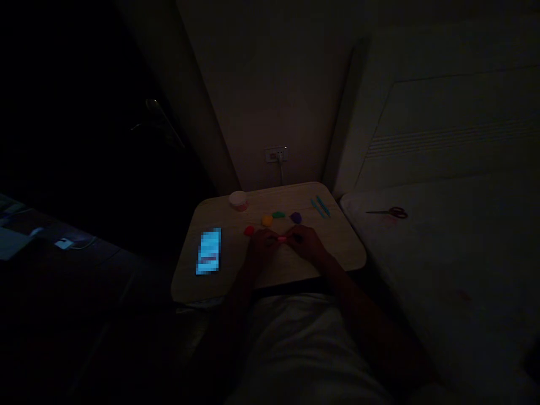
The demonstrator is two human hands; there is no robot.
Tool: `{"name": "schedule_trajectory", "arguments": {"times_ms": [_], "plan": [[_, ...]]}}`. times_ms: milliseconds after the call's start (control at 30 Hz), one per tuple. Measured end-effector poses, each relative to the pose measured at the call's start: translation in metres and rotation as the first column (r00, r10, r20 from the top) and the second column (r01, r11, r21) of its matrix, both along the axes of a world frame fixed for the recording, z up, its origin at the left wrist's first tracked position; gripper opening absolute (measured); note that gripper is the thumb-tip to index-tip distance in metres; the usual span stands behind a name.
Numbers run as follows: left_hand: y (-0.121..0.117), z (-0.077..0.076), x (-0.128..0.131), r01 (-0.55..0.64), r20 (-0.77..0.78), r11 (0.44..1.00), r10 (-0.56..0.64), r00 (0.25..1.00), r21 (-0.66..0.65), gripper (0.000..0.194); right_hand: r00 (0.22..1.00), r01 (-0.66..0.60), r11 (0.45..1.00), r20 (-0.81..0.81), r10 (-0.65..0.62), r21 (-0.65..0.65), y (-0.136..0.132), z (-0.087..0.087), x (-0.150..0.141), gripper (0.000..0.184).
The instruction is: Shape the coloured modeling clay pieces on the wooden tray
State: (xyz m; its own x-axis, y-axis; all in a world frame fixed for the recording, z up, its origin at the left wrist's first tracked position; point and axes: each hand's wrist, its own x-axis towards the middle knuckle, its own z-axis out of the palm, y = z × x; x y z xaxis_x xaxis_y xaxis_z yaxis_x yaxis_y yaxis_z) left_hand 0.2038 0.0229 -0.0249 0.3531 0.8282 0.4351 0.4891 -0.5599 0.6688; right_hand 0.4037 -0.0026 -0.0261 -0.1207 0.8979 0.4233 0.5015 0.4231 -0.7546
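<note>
A small pink piece of modelling clay (282, 239) is stretched between my two hands over the small table. My left hand (261, 244) is closed and pinches its left end. At the other end, the fingers of my right hand (307, 239) are closed on it too. Just beyond my hands lie a red lump of clay (249, 230), a yellow lump (267, 221), a green piece (278, 215) and a purple lump (296, 217). The red lump is nearest my left hand, the purple one nearest my right. Dim light hides most finger detail.
On the wooden table (228, 284) are a lit phone (208, 251) at left, a round tub (238, 201) at the back and thin blue tools (323, 206) at back right. Scissors (397, 212) lie on the pale bed (442, 242). A plug sits in the wall socket (276, 154).
</note>
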Motion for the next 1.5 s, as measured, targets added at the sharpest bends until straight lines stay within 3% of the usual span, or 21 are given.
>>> {"name": "schedule_trajectory", "arguments": {"times_ms": [300, 500, 667, 833, 1033, 1233, 1500], "plan": [[-0.001, 0.002, 0.001, -0.015, -0.023, 1.0, 0.015, 1.0, -0.011, 0.012, 0.999, -0.011, 0.998, -0.031, 0.009, -0.066, -0.002, 0.005, -0.001, 0.016], [-0.005, 0.006, -0.002, -0.001, 0.129, 0.986, 0.023, 0.991, -0.164, 0.013, 0.998, -0.02, 0.995, -0.067, 0.014, -0.097, -0.007, 0.01, -0.003, 0.028], [-0.006, 0.009, -0.001, 0.017, 0.132, 0.985, 0.006, 0.991, -0.171, 0.014, 0.997, -0.027, 0.994, -0.069, 0.019, -0.106, -0.009, 0.011, -0.002, 0.024], [-0.006, 0.008, 0.0, 0.025, 0.126, 0.995, -0.012, 0.992, -0.101, 0.027, 0.998, -0.052, 0.994, -0.045, 0.048, -0.099, -0.006, 0.004, 0.0, 0.02], [-0.007, 0.013, 0.001, 0.172, 0.15, 0.976, -0.151, 0.977, -0.136, 0.015, 0.997, -0.067, 0.994, 0.021, 0.069, -0.089, -0.005, 0.001, 0.001, 0.016], [-0.009, 0.012, 0.002, 0.103, 0.167, 0.976, -0.071, 0.983, -0.193, 0.017, 0.997, -0.077, 0.991, -0.036, 0.073, -0.108, -0.003, 0.001, 0.001, 0.016], [-0.01, 0.01, 0.002, 0.139, 0.181, 0.963, -0.097, 0.979, -0.232, 0.023, 0.994, -0.089, 0.992, -0.071, 0.083, -0.085, -0.003, 0.0, 0.002, 0.017]]}}
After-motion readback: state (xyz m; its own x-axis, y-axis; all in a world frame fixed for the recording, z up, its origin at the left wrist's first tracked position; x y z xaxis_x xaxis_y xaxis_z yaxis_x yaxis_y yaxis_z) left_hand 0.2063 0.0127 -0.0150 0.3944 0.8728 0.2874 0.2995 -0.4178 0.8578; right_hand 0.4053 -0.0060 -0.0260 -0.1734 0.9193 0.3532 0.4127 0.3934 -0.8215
